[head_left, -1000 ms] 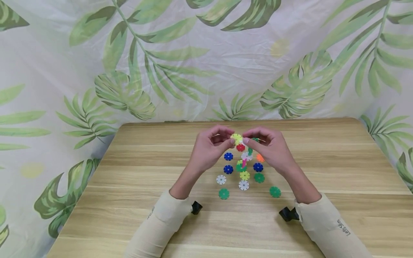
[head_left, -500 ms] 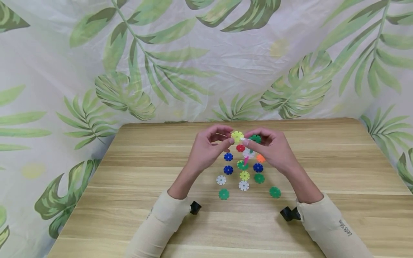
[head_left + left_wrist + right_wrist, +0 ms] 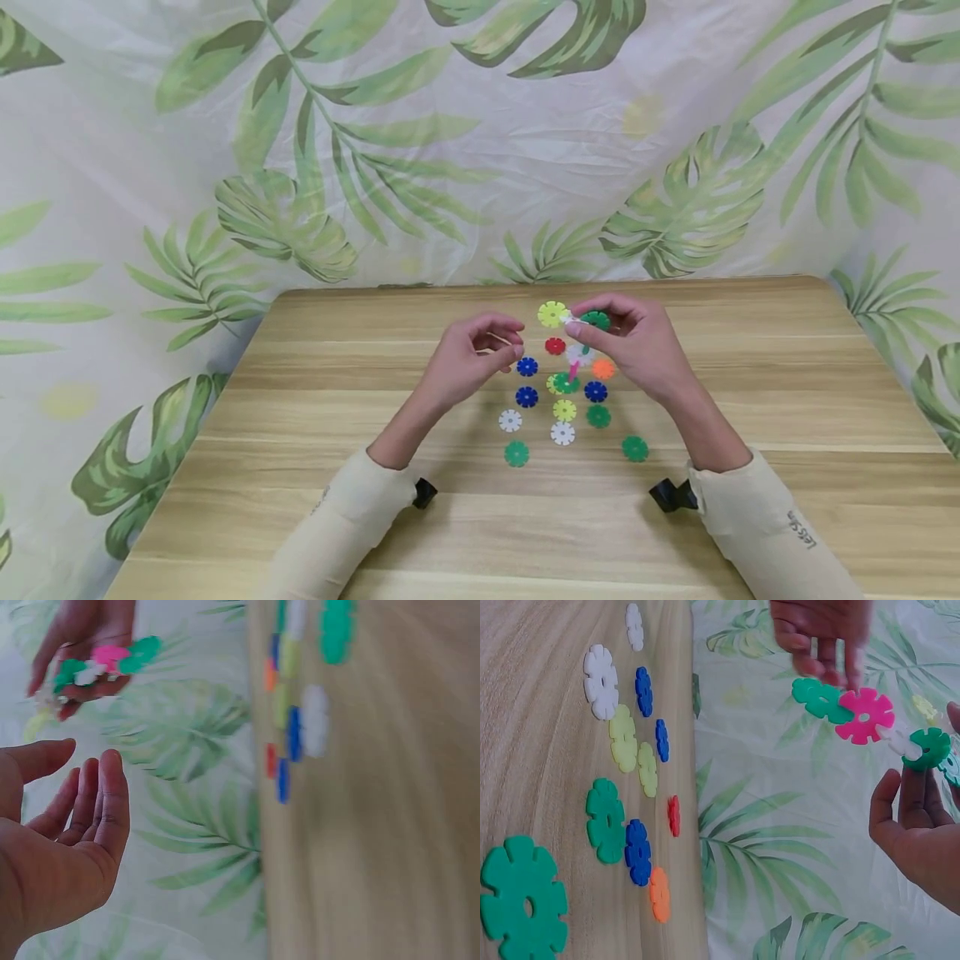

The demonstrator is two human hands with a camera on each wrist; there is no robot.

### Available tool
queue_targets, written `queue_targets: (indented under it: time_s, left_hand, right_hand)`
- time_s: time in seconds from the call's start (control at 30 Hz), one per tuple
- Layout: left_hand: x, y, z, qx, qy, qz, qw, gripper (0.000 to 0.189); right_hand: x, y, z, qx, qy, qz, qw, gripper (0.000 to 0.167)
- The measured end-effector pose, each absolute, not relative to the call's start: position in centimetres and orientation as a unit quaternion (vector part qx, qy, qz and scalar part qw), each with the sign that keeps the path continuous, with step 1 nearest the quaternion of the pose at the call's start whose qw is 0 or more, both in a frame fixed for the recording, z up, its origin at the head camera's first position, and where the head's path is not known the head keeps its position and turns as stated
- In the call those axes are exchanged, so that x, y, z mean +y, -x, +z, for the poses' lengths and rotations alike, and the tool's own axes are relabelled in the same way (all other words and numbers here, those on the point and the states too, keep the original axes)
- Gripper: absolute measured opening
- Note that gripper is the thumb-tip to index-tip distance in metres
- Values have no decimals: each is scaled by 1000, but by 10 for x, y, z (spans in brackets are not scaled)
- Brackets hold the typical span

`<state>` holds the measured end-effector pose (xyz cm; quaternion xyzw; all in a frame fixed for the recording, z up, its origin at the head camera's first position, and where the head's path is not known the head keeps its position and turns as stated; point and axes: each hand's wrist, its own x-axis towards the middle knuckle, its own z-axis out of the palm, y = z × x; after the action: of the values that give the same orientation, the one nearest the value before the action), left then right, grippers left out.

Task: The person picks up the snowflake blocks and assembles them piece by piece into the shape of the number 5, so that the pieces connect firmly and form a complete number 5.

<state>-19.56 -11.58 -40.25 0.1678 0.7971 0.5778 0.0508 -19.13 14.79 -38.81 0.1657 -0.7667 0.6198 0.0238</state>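
Note:
My right hand (image 3: 637, 346) pinches a chain of slotted plastic snowflake discs above the table. In the right wrist view the chain shows a green disc (image 3: 814, 696), a pink disc (image 3: 877, 720), a white disc (image 3: 900, 742) and another green disc (image 3: 921, 756) by the fingers. A yellow disc (image 3: 549, 310) forms the chain's far left end in the head view. To the left of it, my left hand (image 3: 468, 358) hovers with nothing in it, its fingers loosely bent and the thumb apart. My fingers hide part of the chain.
Several loose discs lie flat on the wooden table (image 3: 315, 467) below my hands, among them a red disc (image 3: 551, 345), an orange disc (image 3: 600, 368) and a blue disc (image 3: 523, 395). A leaf-print cloth (image 3: 420, 75) hangs behind the table's back edge.
My left hand has let go of the yellow disc and moved left and nearer to me. My right hand stays almost in place, holding the chain, which has turned slightly.

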Motion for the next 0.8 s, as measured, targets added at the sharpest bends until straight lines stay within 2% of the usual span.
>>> queue_targets:
  time_s: [0.4,0.63,0.8]
  left_hand:
    - [-132,195,-436,860,-194,440,170,27]
    - [-134,198,-446,875,-230,376,201,31]
    - [-133,198,-452,878,-243,357,205,37]
  right_hand:
    - [150,192,-387,-750,-177,636,24,20]
    - [150,191,-387,-747,-177,641,16,19]
    - [150,191,-387,-745,-180,642,9,20]
